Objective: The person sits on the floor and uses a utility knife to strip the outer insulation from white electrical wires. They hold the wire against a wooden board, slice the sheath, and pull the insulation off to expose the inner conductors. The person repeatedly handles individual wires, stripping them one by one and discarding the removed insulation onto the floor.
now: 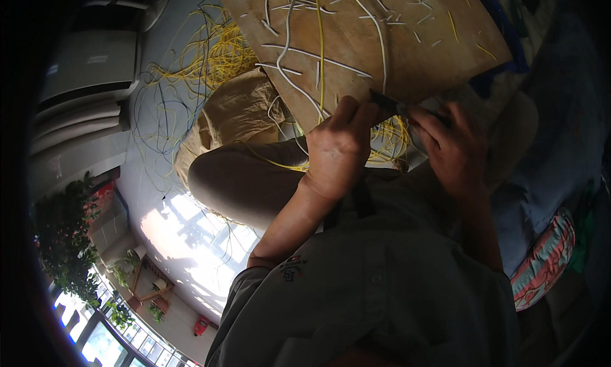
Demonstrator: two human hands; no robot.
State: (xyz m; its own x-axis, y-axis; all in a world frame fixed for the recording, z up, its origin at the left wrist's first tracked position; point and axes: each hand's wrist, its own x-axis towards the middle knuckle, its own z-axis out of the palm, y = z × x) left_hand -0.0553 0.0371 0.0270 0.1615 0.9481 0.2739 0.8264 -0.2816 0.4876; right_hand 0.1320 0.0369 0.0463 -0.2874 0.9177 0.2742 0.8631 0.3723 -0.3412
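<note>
My left hand (340, 140) is closed at the near edge of a wooden board (343, 47). A white cable (303, 92) and a yellow cable (321, 57) run down the board to this hand; its fingertips are hidden, so which cable it grips is unclear. In my right hand (451, 145) is a knife with a dark blade (385, 102), which points left and reaches the fingers of my left hand. Another white cable (380, 38) curves down the board towards the blade.
Short white sheath pieces (317, 76) and yellow scraps (452, 26) litter the board. Tangled yellow wires (224, 42) lie on the floor at the left, beside brown cloth (236, 109). More yellow wire (394, 138) hangs below the hands. A patterned cushion (546, 262) lies at the right.
</note>
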